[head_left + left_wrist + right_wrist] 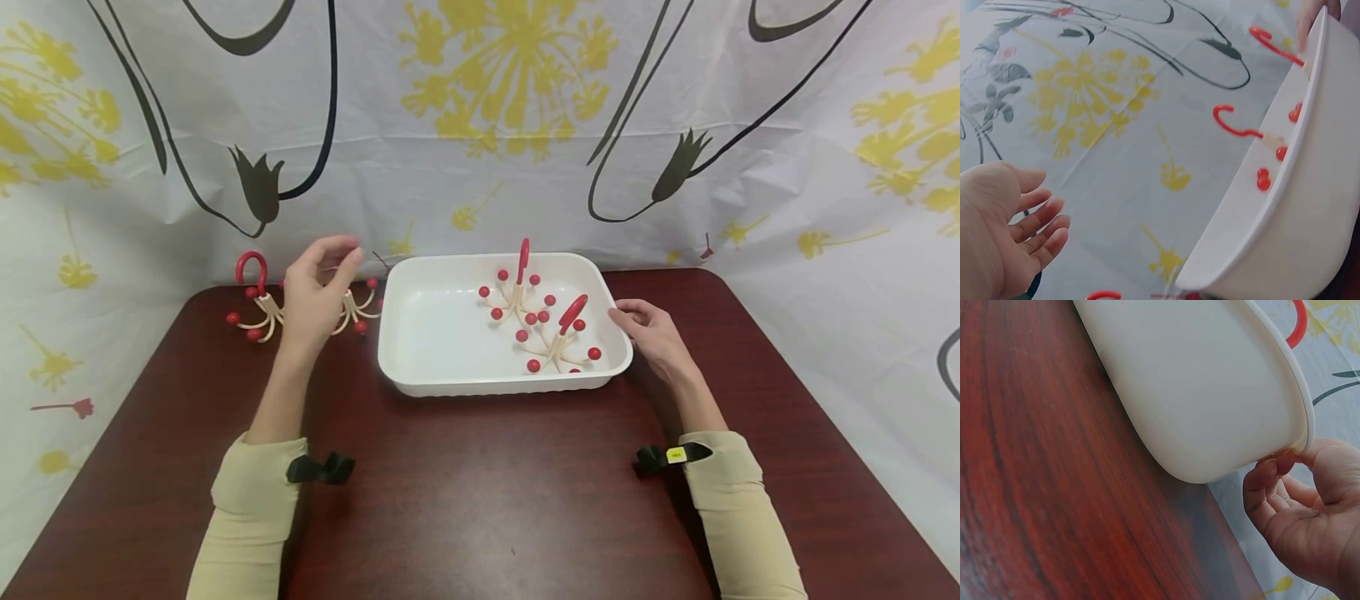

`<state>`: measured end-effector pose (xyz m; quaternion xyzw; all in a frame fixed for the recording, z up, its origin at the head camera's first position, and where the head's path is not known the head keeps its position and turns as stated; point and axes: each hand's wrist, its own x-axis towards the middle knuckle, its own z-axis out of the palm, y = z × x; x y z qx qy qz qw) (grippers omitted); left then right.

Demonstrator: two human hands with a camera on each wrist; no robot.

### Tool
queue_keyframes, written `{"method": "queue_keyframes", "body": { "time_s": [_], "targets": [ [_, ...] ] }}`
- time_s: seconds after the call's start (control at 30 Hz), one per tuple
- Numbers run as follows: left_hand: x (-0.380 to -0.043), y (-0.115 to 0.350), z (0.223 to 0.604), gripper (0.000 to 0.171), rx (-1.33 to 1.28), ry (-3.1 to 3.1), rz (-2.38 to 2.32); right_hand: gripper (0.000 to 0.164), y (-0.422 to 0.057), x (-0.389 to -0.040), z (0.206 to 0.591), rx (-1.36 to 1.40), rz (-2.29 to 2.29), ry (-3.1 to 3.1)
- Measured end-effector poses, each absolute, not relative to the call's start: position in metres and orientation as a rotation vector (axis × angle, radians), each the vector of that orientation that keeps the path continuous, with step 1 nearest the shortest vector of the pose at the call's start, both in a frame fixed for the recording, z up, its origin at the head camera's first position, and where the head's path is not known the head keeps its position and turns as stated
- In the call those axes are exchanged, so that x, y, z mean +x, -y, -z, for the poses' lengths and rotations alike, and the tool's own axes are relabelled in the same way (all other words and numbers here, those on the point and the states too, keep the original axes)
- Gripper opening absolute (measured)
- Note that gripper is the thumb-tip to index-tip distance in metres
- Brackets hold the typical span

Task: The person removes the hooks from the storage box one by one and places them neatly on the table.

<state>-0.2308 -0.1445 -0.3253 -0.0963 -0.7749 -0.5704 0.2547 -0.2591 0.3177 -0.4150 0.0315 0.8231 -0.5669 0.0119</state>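
A white tray (435,329) stands on the table with two hook hangers in its right half, one behind (522,262) and one in front (573,315). Each has a red hook and pale curved arms tipped with red balls. My right hand (656,335) pinches the tray's right rim between thumb and fingers, also seen in the right wrist view, where the hand (1310,506) is at the tray's corner. Raised left of the tray, my left hand (318,287) holds nothing, its fingers loosely bent. Behind it are more such hangers, a left one (262,283) and a partly hidden one (352,310).
The dark red-brown table (465,492) reaches toward me in front of the tray. Directly behind the tray hangs a white cloth (322,221) with yellow and grey flower prints. Straps with small black devices sit on both sleeves.
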Motion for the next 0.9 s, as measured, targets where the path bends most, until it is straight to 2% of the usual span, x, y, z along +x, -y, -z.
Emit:
{"method": "queue_keyframes", "body": {
  "time_s": [0.47,0.9],
  "targets": [
    [-0.232,0.084,0.337,0.029,-0.471,2.16,1.677,0.056,-0.32,-0.262,0.419,0.097,1.782,-2.549],
    [-0.232,0.024,0.359,0.028,-0.673,2.261,1.695,0.05,-0.32,-0.262,0.416,0.1,1.809,-2.511]
  ]
}}
